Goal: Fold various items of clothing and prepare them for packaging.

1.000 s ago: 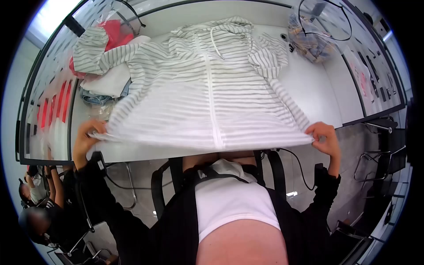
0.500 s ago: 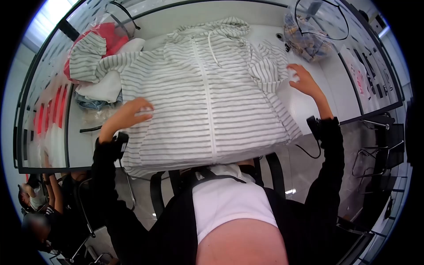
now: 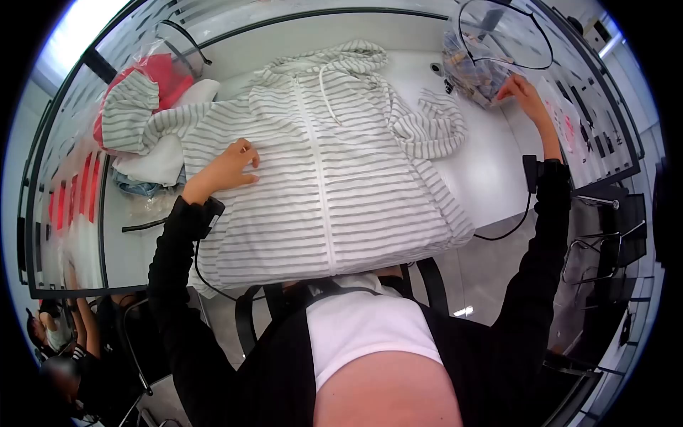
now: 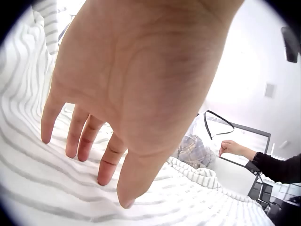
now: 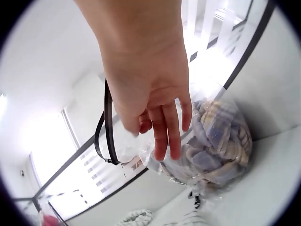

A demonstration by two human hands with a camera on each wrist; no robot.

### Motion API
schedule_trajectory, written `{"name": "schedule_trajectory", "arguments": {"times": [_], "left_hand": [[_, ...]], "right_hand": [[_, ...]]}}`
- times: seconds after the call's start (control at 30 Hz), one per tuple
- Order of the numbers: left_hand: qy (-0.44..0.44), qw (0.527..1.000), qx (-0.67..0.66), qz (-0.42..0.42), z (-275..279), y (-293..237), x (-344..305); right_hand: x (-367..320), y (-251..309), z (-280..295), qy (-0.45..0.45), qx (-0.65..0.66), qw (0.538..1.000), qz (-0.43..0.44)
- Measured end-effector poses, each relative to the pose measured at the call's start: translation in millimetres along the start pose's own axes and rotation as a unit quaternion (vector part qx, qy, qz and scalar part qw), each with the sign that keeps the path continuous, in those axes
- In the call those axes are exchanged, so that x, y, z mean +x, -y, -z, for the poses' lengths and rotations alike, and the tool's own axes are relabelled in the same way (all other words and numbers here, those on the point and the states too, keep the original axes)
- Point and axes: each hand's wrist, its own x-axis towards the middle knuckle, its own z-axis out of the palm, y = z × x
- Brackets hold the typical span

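Observation:
A white hooded top with grey stripes (image 3: 284, 185) lies spread out, its zip running down the middle. My left hand (image 3: 226, 169) is over its left part, palm down, and in the left wrist view the fingers of the hand (image 4: 127, 89) are apart and bent a little towards the cloth, holding none of it. My right hand (image 3: 525, 98) is at the edge of a clear bag (image 3: 473, 71) of plaid cloth. In the right wrist view the hand (image 5: 150, 94) has its fingers hanging loosely in front of the bag (image 5: 218, 146); whether they touch the plastic is unclear.
A pink item (image 3: 167, 78) in clear plastic, white cloth (image 3: 158, 162) and folded denim (image 3: 136, 186) lie at the left, partly under a striped sleeve. A black loop (image 3: 544, 43) stands above the bag. Dark-framed clear panels border the table (image 3: 491, 196).
Both hands have let go of the hem, which now hangs over the front edge. My left hand moved inward over the cloth, while my right hand went up and right to the bag.

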Motion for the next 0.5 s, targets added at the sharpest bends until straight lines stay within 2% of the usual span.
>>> {"name": "schedule_trajectory", "arguments": {"times": [0.03, 0.07, 0.1, 0.13, 0.17, 0.2, 0.3, 0.33, 0.4, 0.5], "left_hand": [[-0.005, 1.000, 0.007, 0.007, -1, -1, 1], [-0.013, 1.000, 0.017, 0.001, -3, -1, 4], [-0.019, 0.999, 0.028, -0.005, -6, 0, 5], [-0.025, 0.999, 0.040, -0.011, -8, 1, 8], [-0.015, 0.999, 0.049, -0.006, -10, 3, 11], [-0.005, 0.998, 0.059, 0.000, -10, 6, 15], [0.046, 0.993, 0.099, 0.034, -4, -2, 21], [0.065, 0.990, 0.116, 0.048, 2, -8, 23], [0.054, 0.990, 0.126, 0.009, 12, -22, 31], [0.019, 0.987, 0.126, -0.093, 26, -59, 55]], "right_hand": [[-9, 15, -5, -0.027, -0.044, 0.999, -0.009], [-17, 30, -21, -0.004, -0.172, 0.984, 0.046], [-27, 42, -42, 0.016, -0.172, 0.980, 0.097], [-26, 33, -58, 0.048, -0.237, 0.950, 0.199], [-29, 47, -75, 0.090, -0.224, 0.952, 0.186], [-28, 40, -91, 0.100, -0.232, 0.945, 0.209], [-18, 21, -116, 0.097, -0.224, 0.934, 0.260], [-16, 18, -114, 0.066, -0.186, 0.949, 0.244], [-15, 11, -109, 0.007, -0.111, 0.971, 0.210], [-10, 0, -77, -0.063, -0.008, 0.996, 0.057]]}}
